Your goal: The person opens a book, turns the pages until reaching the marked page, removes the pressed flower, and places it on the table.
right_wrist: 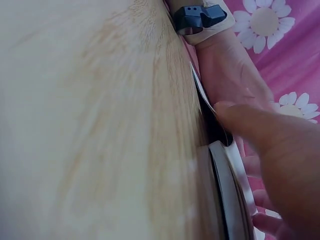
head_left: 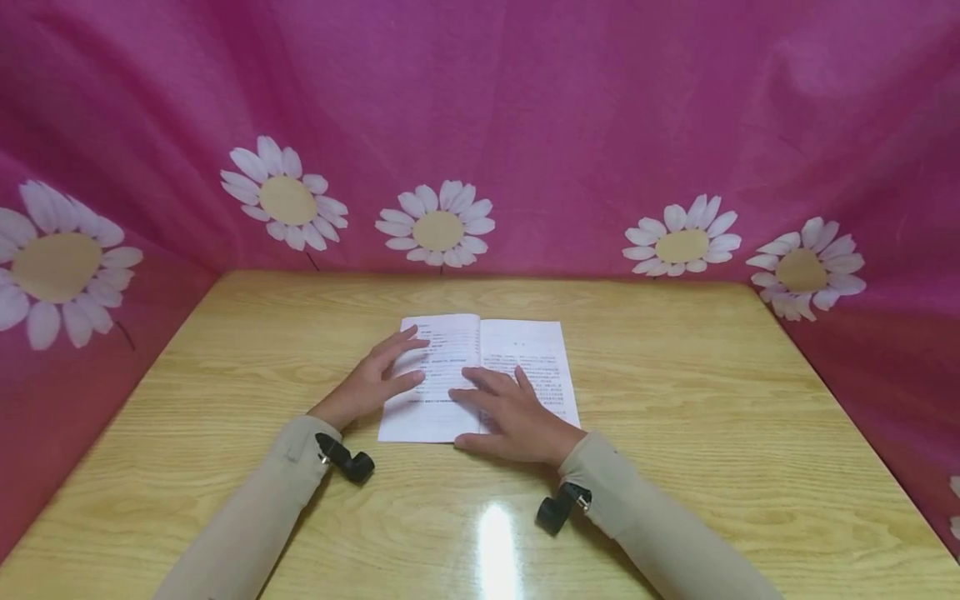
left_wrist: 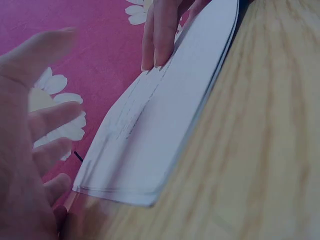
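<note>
An open book (head_left: 442, 417) with printed white pages lies flat on the table, its print upside down in the head view. Over its left page, from the outer side, reaches my left hand (head_left: 375, 371), fingers extended and spread. In the left wrist view, that hand (left_wrist: 25, 145) appears beside the page with nothing in its grasp. My right hand (head_left: 517, 417) lies across the centre fold, straight fingers reaching onto the left page; its fingertips (left_wrist: 162, 55) touch the paper. The right thumb (right_wrist: 260, 127) is at the book's near edge, where the pages (right_wrist: 227, 175) bow up slightly.
The wooden table (head_left: 225, 383) extends around the book, with a bright light reflection near its front. A pink cloth (head_left: 555, 150) with white daisies hangs at the back and both sides. Each sleeve cuff carries a small black camera (head_left: 348, 458).
</note>
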The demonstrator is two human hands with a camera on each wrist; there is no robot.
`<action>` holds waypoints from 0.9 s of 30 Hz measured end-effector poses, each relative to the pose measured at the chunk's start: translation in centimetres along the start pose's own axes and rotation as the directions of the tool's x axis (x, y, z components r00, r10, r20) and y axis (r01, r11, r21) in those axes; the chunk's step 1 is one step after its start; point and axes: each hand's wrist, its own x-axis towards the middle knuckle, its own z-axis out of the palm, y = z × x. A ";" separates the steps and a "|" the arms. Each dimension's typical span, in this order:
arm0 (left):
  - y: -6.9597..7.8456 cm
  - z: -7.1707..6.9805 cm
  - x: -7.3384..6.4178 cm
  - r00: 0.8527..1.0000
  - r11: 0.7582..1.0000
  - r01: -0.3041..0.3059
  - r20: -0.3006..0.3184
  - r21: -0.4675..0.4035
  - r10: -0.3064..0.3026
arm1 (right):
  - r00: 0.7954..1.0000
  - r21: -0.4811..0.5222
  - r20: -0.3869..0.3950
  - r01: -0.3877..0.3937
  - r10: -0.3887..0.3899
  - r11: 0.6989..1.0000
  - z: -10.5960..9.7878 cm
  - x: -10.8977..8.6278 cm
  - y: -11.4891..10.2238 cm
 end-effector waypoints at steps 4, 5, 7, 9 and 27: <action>0.0 0.1 0.0 0.998 0.989 -0.046 0.044 0.138 0.040 | 1.000 -0.002 0.014 -0.005 0.005 1.000 0.0 0.2 -0.1; 0.1 0.1 0.0 0.998 0.986 -0.053 0.051 0.160 0.046 | 1.000 -0.003 0.018 -0.008 0.008 1.000 0.0 0.2 -0.1; 0.2 0.2 0.0 0.997 0.979 -0.057 0.061 0.197 0.046 | 1.000 -0.003 0.022 -0.007 0.007 1.000 0.0 0.3 -0.1; 0.2 0.3 -0.1 0.997 0.973 -0.058 0.070 0.222 0.044 | 1.000 -0.009 0.024 -0.005 0.005 1.000 0.0 0.3 -0.1; 0.7 1.2 -0.2 0.987 0.897 -0.099 0.158 0.430 0.033 | 0.999 -0.068 0.038 -0.006 0.009 0.998 -0.1 0.2 0.2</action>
